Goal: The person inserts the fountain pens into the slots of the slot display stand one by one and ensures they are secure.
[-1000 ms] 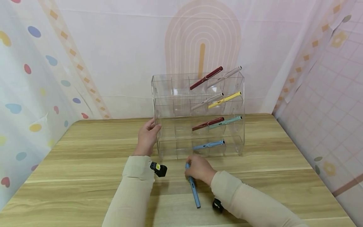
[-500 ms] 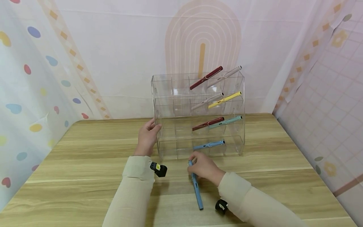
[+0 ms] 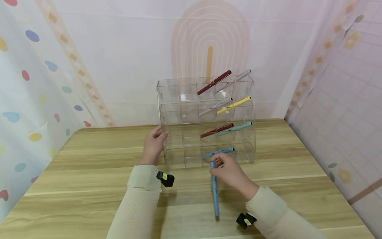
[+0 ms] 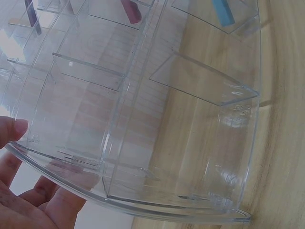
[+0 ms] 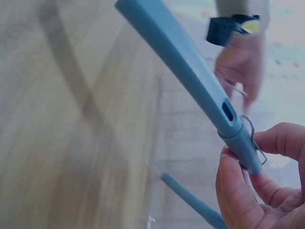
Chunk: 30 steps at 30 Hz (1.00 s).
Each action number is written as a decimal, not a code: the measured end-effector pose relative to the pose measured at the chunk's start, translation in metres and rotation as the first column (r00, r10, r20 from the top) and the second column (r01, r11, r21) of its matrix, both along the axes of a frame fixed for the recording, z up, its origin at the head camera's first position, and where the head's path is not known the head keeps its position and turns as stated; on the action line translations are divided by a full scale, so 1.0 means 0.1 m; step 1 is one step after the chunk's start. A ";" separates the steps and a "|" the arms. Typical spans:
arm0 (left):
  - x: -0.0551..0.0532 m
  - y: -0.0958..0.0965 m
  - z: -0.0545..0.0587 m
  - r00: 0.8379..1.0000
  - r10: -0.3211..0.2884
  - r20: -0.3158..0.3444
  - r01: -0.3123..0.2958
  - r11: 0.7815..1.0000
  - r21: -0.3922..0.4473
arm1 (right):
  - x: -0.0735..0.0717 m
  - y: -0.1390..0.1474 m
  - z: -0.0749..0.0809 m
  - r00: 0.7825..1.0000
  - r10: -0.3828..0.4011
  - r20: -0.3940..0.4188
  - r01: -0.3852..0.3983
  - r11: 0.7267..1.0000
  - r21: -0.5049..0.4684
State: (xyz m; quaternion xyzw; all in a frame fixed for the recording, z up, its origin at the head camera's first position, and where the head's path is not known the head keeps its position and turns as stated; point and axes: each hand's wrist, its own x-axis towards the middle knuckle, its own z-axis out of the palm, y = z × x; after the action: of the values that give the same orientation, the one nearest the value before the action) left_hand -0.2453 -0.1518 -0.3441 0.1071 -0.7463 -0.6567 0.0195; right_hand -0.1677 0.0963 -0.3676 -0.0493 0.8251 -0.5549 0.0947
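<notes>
My left hand (image 3: 153, 146) holds the left side panel of a clear acrylic pen rack (image 3: 174, 160), with the thumb (image 4: 16, 128) on one side of the panel and the fingers behind. In front of the rack, my right hand (image 3: 231, 171) pinches a blue fountain pen (image 3: 215, 196) by its cap end near the metal clip. The pen's barrel points toward the front of the table, and its cap end is close to the bottom tier. Another blue pen (image 3: 218, 152) leans in that tier, just beyond the right hand.
Higher tiers hold two dark red pens, the upper one (image 3: 214, 82) at the top, a yellow pen (image 3: 234, 105), a mint green pen (image 3: 235, 128) and two pale pens. Each wrist bears a small black camera (image 3: 165, 179). A patterned curtain (image 3: 131, 59) hangs behind the wooden table (image 3: 98, 186).
My right hand has moved right and nearer the rack with the blue pen, which has swung more upright in the view. The left hand keeps its place on the rack.
</notes>
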 end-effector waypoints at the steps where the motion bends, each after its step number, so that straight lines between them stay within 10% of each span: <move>1: 0.00 0.00 0.00 1.000 0.001 -0.001 -0.001 1.000 -0.002 | 0.01 0.04 0.02 1.000 -0.011 -0.003 0.011 1.000 -0.012; 17: 0.02 0.00 0.02 1.000 0.007 -0.006 -0.007 1.000 -0.014 | -0.02 0.60 0.28 0.973 -0.227 -0.048 0.216 0.962 -0.168; 30: 0.02 0.01 0.02 1.000 0.000 -0.001 0.000 1.000 -0.004 | -0.08 0.91 0.38 0.908 -0.415 -0.057 0.387 0.883 -0.265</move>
State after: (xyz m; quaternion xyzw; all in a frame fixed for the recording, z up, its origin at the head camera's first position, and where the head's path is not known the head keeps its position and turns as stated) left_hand -0.2432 -0.1503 -0.3419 0.1068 -0.7477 -0.6551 0.0204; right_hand -0.1758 0.1872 -0.3298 0.0802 0.7454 -0.6574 -0.0756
